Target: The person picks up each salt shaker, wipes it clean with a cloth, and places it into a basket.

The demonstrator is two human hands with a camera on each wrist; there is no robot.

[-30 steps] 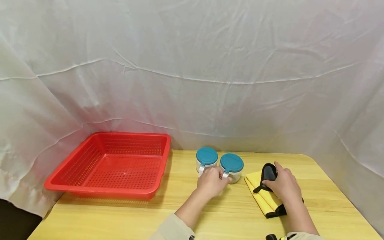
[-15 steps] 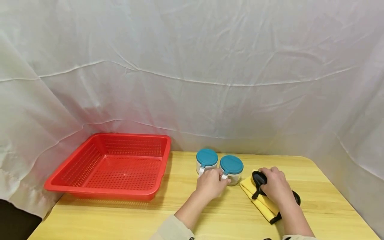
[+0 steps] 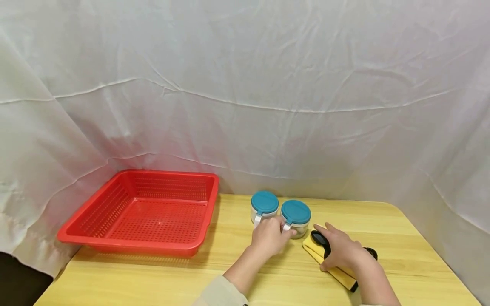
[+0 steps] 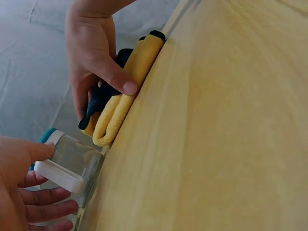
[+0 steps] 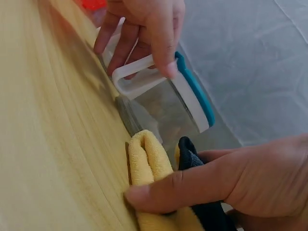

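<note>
While the left hand (image 3: 269,238) pinched the white plastic handle (image 4: 60,176) of a round clear jar with a teal lid (image 3: 296,216), the right hand (image 3: 340,246) gripped a folded yellow-and-black cloth (image 4: 142,62), lying ten-to-four o'clock, the jar just beyond at eleven.

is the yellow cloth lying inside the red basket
No, the yellow cloth is under the right hand, well to the right of the red basket.
</note>
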